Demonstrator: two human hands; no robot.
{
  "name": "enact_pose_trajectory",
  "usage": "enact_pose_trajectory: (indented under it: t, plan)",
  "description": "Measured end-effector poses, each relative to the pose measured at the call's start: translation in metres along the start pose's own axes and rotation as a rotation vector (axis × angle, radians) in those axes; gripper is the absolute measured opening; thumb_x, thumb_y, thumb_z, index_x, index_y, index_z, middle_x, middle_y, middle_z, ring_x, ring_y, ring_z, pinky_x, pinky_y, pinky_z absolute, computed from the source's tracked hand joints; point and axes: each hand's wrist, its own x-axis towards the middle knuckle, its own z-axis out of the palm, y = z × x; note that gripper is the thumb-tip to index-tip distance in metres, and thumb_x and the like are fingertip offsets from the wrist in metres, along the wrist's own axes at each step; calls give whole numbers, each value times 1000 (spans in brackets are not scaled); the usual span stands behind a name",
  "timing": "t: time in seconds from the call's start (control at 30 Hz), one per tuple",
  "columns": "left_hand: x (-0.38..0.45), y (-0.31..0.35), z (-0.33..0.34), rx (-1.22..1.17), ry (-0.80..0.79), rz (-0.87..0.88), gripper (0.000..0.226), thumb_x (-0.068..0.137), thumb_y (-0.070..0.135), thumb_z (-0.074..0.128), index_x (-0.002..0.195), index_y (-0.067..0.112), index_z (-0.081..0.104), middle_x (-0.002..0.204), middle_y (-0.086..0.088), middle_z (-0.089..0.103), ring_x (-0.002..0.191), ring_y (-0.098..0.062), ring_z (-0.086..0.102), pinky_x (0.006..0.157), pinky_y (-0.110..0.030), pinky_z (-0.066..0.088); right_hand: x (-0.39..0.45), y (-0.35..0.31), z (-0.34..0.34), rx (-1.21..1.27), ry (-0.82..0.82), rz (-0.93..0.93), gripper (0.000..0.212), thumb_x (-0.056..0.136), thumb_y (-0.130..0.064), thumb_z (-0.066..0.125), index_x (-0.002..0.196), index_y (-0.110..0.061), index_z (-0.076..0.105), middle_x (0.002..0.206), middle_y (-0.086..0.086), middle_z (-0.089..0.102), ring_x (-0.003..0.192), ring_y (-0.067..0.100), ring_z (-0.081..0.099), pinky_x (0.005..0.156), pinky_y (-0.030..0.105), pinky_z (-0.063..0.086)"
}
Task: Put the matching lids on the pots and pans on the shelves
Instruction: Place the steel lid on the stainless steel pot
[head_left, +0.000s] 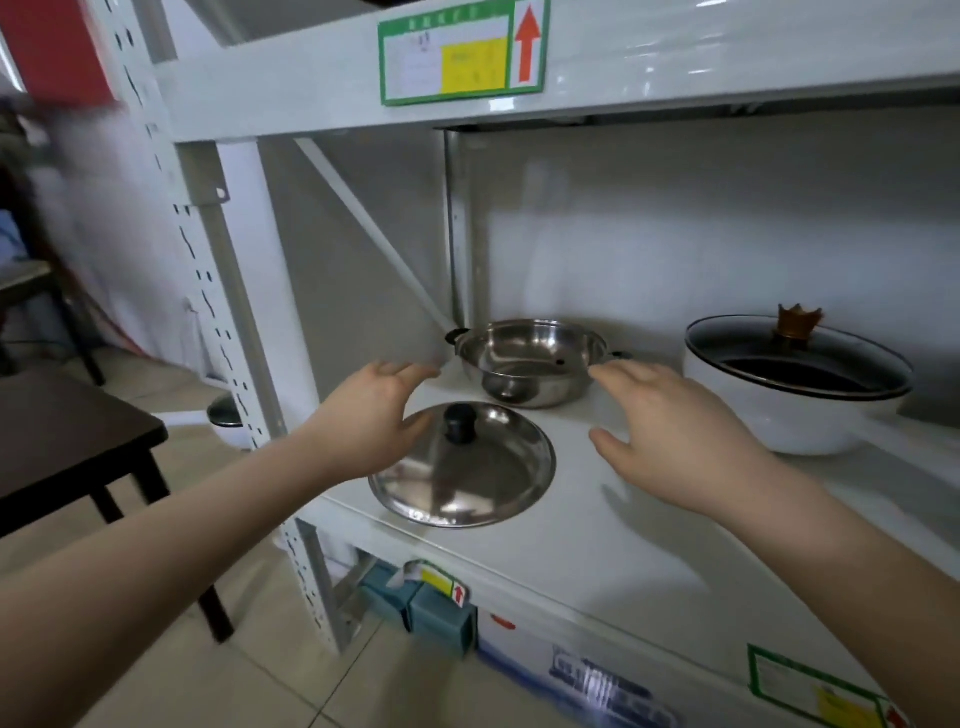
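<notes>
Steel lid (462, 465) w/ black knob lies flat, knob up, at the front edge of the white shelf (623, 525); its near rim slightly overhangs that edge. Just behind the lid, apart from it, sits the uncovered steel pot (530, 361), bowl-shaped w/ small black side handles; the right handle is mostly hidden behind fingertips. Right of the steel pot, well apart, stands a white pot (795, 392) already wearing a glass lid (797, 364) w/ gold crown-shaped knob; its far right side sits in shadow.

Head view only. Left hand (371, 418) hovers left of the steel lid, fingers spread and relaxed, gripping nothing; palm edge overlaps the lid's left rim in the picture, contact can't be judged. Right hand (675, 431) is right of the lid, open too, fingers reaching toward the steel pot's right rim, thumb low over the shelf; empty.

Above the steel pot, the upper beam carries a green-bordered label (462, 54) w/ red arrow; print too blurred to read. Below the lid, under the shelf, teal boxes (421, 608) and a white carton (571, 670) are partly cut off. Left of the shelf, a dark table (67, 441) is cropped, bkgd smeared.
</notes>
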Motion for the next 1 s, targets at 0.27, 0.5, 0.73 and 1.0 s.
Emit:
enact_pose_trajectory:
  t: [0.27,0.5,0.73,1.0]
  plan:
    - [34,-23,50,-58,67,140,52,88,33,57,136,16,46,131,-5,57,116,-29,54,98,-37,44,33,18,51,-16,101,166,60,88,-33,51,142,-15,33,144,5,42,128,25,42,102,36,40]
    - [62,-36,99,-101,-112,173,56,90,47,48,140,28,35,132,-1,50,117,-23,52,98,-35,45,85,51,104,118,122,475,48,90,-34,51,129,-8,49,121,17,59,108,34,57,88,38,49]
    - [87,-44,115,-124,-171,238,44,91,40,49,132,27,46,119,-2,55,113,-21,52,95,-31,43,144,82,134,533,140,866,44,93,-36,44,88,2,67,101,24,69,94,38,65,87,41,53]
    - [97,-46,115,-162,-234,273,43,92,38,49,134,30,44,122,-2,51,114,-21,51,93,-25,38,197,109,179,1156,231,1089,12,91,-17,44,99,-15,53,57,4,50,20,4,43,30,12,38]
